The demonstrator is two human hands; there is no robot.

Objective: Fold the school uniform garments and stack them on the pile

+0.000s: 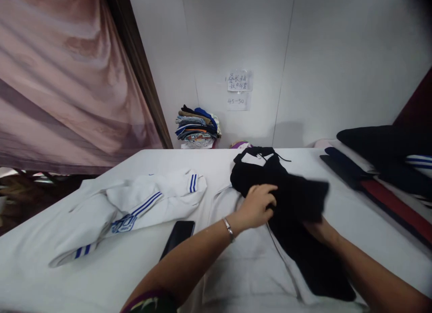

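Observation:
A black hooded sweatshirt (286,200) with a drawstring lies in front of me, its hood away from me and a white patch inside the neck. My left hand (259,206), with a silver bracelet at the wrist, is closed with bent fingers on the black cloth near the chest. On the other side, my right hand (320,229) grips a raised, folded black part that looks like a sleeve; most of its fingers are hidden behind the cloth. Pale grey-white fabric (246,263) spreads beneath; I cannot tell whether it belongs to the same garment.
A crumpled white top with blue stripes (135,209) lies left on the white table (141,277), near a dark phone (178,235). Folded clothes are stacked (197,127) at the back; more dark and red garments (388,187) lie right. Paper notes (239,81) hang on the wall.

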